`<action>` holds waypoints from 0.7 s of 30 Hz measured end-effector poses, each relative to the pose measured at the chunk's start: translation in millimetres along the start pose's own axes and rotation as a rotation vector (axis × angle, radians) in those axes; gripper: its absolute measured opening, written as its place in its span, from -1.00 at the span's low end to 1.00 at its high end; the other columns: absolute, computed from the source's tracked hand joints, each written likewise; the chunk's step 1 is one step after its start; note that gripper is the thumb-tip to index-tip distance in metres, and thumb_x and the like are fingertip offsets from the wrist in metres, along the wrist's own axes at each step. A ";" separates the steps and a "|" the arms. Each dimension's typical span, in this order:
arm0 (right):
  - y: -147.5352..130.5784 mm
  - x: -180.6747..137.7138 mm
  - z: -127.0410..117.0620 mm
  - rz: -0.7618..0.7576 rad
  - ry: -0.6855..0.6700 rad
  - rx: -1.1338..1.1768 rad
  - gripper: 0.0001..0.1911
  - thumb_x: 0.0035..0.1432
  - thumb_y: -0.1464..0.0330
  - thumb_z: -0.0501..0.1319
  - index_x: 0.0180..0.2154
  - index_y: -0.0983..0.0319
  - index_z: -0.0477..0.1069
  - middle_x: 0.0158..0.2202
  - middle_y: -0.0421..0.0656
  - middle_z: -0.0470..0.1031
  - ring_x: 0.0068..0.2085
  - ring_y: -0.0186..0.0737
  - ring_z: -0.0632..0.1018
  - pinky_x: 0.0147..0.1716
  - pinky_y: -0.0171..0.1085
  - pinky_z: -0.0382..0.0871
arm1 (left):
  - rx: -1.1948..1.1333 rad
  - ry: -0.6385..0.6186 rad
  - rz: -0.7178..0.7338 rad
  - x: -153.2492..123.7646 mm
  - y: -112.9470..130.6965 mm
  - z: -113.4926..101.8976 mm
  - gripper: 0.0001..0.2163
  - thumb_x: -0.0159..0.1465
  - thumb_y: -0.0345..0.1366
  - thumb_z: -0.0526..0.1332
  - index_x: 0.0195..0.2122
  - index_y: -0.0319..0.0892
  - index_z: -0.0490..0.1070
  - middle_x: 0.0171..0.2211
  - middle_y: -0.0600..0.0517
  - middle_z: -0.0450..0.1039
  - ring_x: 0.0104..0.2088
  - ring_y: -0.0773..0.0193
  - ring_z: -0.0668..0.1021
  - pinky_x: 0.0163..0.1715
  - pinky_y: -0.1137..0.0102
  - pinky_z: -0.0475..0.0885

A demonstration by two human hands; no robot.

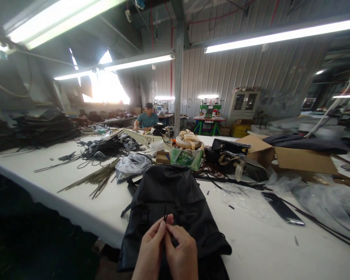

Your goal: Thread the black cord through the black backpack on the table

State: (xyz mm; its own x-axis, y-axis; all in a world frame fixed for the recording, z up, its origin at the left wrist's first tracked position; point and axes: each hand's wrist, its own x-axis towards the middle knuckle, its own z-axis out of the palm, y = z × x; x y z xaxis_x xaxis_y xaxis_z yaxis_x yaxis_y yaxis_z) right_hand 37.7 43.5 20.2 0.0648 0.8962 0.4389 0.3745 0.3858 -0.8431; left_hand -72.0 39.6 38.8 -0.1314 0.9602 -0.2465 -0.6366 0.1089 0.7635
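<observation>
A black backpack [169,182] lies on the white table directly before me, its lower part toward my body. Over its middle, my left hand [152,245] and my right hand [181,249] meet fingertip to fingertip. Both are closed in a pinch on a thin black cord [165,212], whose end sticks up above the fingers. The rest of the cord is hidden behind my hands, so I cannot tell whether it joins the backpack. Straps and buckles show on the bag's front.
Olive cords [97,179] and a clear plastic bag [132,165] lie left of the backpack. Behind it stands a green container [188,157] of beige strap. To the right are a phone [282,208] and a cardboard box [303,159]. A person [147,118] sits across the table [251,241].
</observation>
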 end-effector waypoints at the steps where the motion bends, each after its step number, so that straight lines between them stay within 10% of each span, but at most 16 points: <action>1: 1.1 0.0 -0.3 -0.021 0.012 -0.023 -0.71 0.48 0.16 0.27 -0.13 0.08 0.78 -0.23 -0.08 0.77 -0.23 -0.06 0.75 -0.11 -0.23 0.67 | 0.016 -0.006 0.008 -0.4 -0.6 1.6 -0.36 -0.11 0.15 0.76 -0.09 -0.14 0.83 0.09 -0.25 0.79 0.35 -0.33 0.62 0.58 -0.10 0.30; 21: -21.1 10.5 -19.6 -0.064 -0.133 0.079 -0.80 0.34 0.29 0.27 -0.21 0.14 0.70 -0.25 -0.12 0.73 -0.24 -0.12 0.73 -0.22 -0.29 0.59 | 0.062 -0.148 -0.055 -9.2 43.4 19.3 -0.46 0.09 0.02 0.72 -0.04 -0.25 0.79 -0.15 -0.25 0.83 -0.19 0.10 0.79 -0.14 0.43 0.65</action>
State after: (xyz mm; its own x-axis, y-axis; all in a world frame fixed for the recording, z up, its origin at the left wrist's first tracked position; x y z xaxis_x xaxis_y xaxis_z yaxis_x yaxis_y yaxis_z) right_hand 48.6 40.5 48.7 -0.0816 0.8884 0.4518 0.2995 0.4542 -0.8390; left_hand -83.8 40.5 85.7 0.0188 0.9793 -0.2016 -0.5911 0.1735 0.7877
